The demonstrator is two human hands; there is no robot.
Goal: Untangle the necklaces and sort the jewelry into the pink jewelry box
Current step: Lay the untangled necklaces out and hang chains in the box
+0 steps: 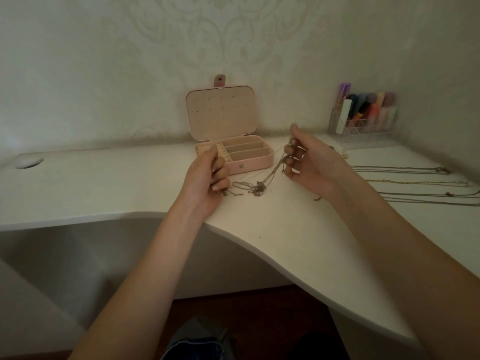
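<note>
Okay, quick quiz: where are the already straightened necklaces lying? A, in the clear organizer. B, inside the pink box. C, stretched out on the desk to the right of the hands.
C: the straightened necklaces lie in rows on the desk, right of the right hand.

Tangled necklaces (pixel 255 187): thin silver-toned chains knotted in a clump on the desk between both hands, strands rising to the right hand (pixel 309 159), others trailing to the left hand (pixel 207 178). Pink jewelry box (pixel 241 152): open, lid upright, beige compartments, just behind the left hand. Straightened necklaces (pixel 415 183) lie in parallel, right of the right hand.
</note>
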